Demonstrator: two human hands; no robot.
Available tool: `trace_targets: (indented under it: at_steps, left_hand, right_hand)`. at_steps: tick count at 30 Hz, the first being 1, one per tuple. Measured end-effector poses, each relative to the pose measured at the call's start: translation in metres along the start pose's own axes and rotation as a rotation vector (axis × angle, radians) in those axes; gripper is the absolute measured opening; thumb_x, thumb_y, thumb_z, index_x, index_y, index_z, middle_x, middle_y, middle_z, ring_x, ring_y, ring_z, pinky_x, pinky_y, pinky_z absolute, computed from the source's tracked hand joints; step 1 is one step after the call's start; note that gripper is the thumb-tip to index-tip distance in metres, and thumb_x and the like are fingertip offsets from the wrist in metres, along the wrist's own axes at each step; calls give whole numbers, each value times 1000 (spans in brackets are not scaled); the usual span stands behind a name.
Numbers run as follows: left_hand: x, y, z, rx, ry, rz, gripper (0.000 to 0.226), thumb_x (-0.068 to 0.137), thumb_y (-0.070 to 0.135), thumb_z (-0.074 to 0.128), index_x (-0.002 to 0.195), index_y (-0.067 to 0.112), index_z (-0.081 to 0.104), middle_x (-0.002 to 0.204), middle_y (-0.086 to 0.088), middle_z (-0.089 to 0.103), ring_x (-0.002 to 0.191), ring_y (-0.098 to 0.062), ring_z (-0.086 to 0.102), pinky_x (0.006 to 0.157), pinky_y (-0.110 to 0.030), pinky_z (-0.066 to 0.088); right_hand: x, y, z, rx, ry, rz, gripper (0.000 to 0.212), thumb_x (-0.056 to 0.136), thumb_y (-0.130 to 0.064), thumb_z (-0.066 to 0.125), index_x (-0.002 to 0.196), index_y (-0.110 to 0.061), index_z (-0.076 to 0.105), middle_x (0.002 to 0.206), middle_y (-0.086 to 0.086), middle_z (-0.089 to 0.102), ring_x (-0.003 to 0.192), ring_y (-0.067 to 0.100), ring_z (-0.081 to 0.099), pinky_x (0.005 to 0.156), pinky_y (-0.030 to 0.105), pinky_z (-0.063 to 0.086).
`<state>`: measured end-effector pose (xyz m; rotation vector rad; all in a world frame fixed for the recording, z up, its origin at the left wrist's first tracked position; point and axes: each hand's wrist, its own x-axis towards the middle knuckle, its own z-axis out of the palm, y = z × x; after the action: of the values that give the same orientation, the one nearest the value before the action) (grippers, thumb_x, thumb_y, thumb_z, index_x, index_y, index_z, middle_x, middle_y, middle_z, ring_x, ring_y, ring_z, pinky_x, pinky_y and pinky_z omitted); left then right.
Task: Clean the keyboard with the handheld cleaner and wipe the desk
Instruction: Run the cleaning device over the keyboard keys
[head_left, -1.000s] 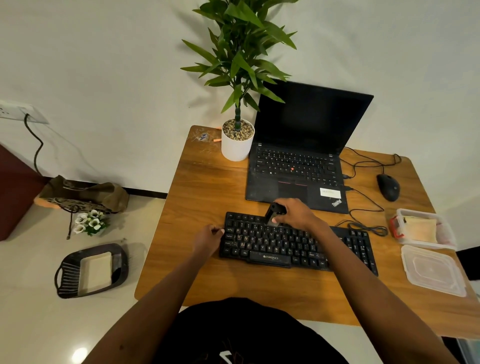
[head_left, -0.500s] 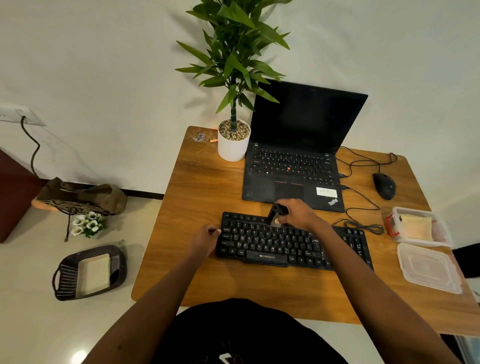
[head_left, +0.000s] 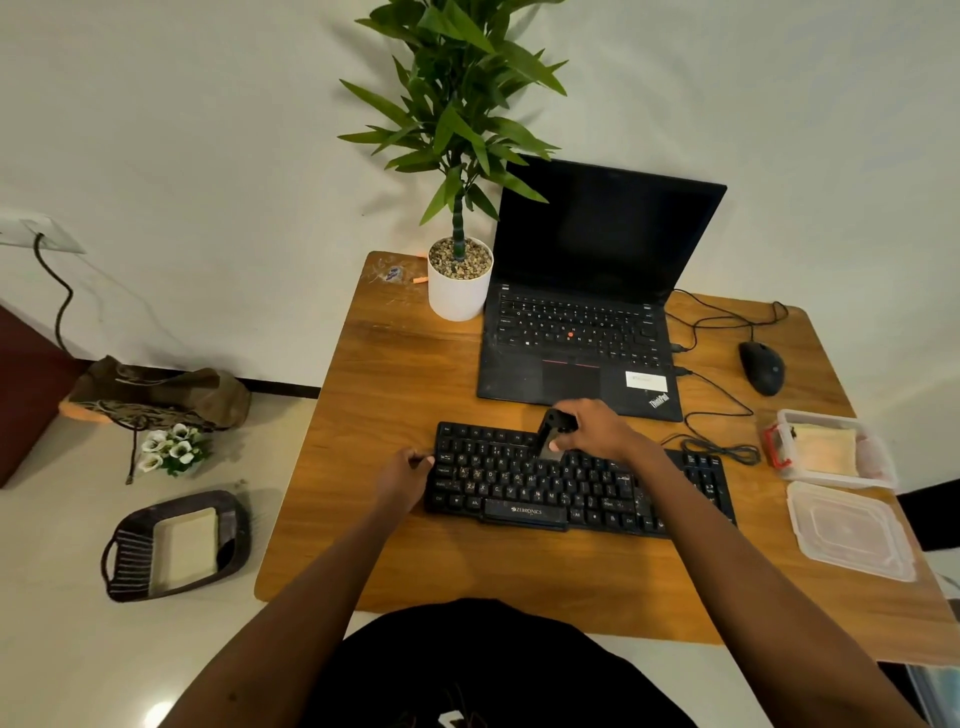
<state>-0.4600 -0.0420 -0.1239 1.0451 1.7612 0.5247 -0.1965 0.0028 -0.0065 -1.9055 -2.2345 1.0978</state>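
Right hand (head_left: 592, 428) grips black cleaner (head_left: 551, 434), nozzle on upper key rows of keyboard (head_left: 524, 488) marked "ZEBRONICS", mid-desk (head_left: 374, 395). Left hand (head_left: 402, 480) curled on its left edge. Laptop (head_left: 582, 332) behind reads "ThinkPad".

black keyboard (head_left: 576, 491) flat on wooden desk (head_left: 395, 415), near front edge – small black handheld cleaner (head_left: 551, 434) tilted, nozzle on upper key rows
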Motion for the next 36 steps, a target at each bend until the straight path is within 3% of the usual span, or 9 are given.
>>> trace_targets:
  at_steps: [3,6,9,14,18,23,28,32,36]
  left_hand:
    - [-3,2,2,-10,5,6,27,96,21,51,119,10,59,112,-7,63,101,-19,58,81,-30,47]
    - [-5,4,2,1,19,10,27,96,22,51,120,11,59,113,-7,63,97,-16,56,73,-24,44]
    - [-3,3,3,-20,16,13,28,96,21,51,121,11,59,113,-8,63,94,-15,56,64,-20,43]
    - [-4,3,2,-19,19,6,28,96,21,51,121,11,59,112,-8,64,94,-15,56,71,-24,45]
    - [-5,4,1,11,20,18,29,96,24,51,121,12,58,112,-6,64,93,-14,56,72,-24,44]
    - [-5,4,0,33,12,15,30,96,25,50,122,10,58,113,-7,63,95,-15,56,77,-27,47]
    - [-7,5,-2,50,15,34,29,96,24,51,121,11,58,113,-6,63,95,-13,55,78,-27,47]
    - [-8,7,-1,114,35,33,29,97,26,50,118,9,59,111,-8,64,89,-13,53,71,-25,41]
    - [-10,8,-2,133,37,43,30,97,25,50,119,8,59,112,-8,63,89,-14,52,69,-23,41]
  right_hand:
    - [0,0,-1,47,32,21,25,78,-17,73,96,-5,60,84,3,59,78,19,56,63,27,41]
    - [-3,-6,4,74,293,107,22,81,-27,69,87,-12,55,75,0,56,65,14,52,53,25,38]
    - [-6,-10,23,38,411,183,26,82,-34,67,83,-13,51,75,0,57,66,16,54,51,23,36]
    - [-8,-16,36,29,388,261,22,81,-32,67,83,-12,58,75,3,60,68,19,57,55,25,40]
    - [-6,-17,30,69,538,270,27,81,-30,67,91,-6,60,79,9,65,72,24,62,57,28,46]
    - [-10,-14,40,47,406,278,19,81,-28,67,80,-13,56,72,3,59,65,18,56,48,22,39]
    - [-5,-16,34,82,544,290,24,81,-30,67,87,-8,60,75,6,62,68,21,60,56,28,46]
    - [-7,-17,47,89,473,296,22,82,-29,65,83,-7,57,73,7,61,67,23,60,56,29,46]
    - [-4,-15,40,85,502,304,27,83,-29,65,93,-4,59,80,8,63,72,22,60,60,28,46]
